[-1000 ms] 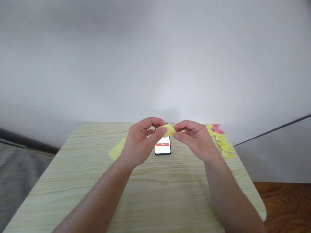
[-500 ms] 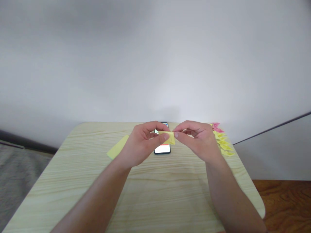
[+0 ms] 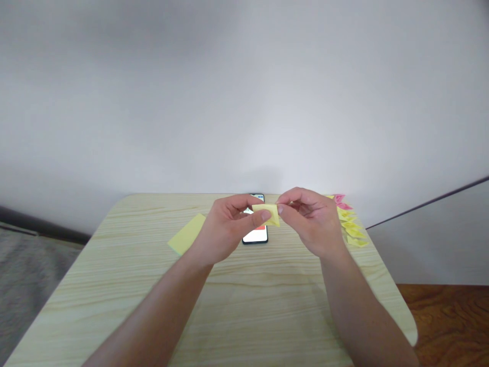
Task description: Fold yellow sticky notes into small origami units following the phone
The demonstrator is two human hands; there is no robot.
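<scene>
A small folded piece of yellow paper (image 3: 273, 216) is held up above the table, over a phone. My left hand (image 3: 231, 227) pinches it, with the thumb flat on its near face and the fingers behind. At the paper's right edge, my right hand (image 3: 311, 219) grips the upper corner between thumb and forefinger. Partly covered by the left hand and the paper, the phone (image 3: 255, 236) lies on the table with its screen lit. Beside my left wrist rests a pad of yellow paper sheets (image 3: 186, 234).
Several folded yellow paper pieces (image 3: 353, 229) lie in a row at the table's right edge, with a pink folded one (image 3: 342, 202) at the far end. The pale wood table (image 3: 260, 306) stands against a white wall (image 3: 244, 102).
Both hands still hold the folded yellow paper. The left hand and the paper have shifted slightly right, and more of the paper's near face shows.
</scene>
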